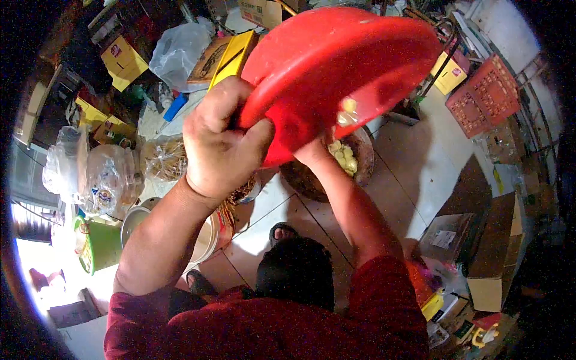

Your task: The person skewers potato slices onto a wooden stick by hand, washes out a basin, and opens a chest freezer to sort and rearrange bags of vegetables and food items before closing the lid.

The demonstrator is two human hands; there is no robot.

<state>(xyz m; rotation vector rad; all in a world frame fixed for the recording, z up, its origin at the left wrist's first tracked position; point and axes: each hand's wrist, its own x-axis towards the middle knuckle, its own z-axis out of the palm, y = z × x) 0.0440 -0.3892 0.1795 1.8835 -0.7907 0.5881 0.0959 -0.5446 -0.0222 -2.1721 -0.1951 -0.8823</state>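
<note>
A large red plastic basin [336,66] is tilted on its side in the upper middle of the view. Closed on its rim is my left hand [222,138], thumb and fingers gripping the near left edge. My right hand [315,150] reaches to the lower part of the basin's opening; its fingers are hidden. Pale yellow slices [348,112] cling inside or drop from the basin near that hand. More yellow slices [344,158] lie in a round dark pot [365,144] on the floor beneath, partly covered by the basin and my forearm.
Yellow boards [234,54] and a clear plastic bag [180,54] are at the upper left. A green bucket [99,246] and a white bucket [204,240] stand at the left. A pink crate [485,96] and cardboard boxes [495,258] line the right side.
</note>
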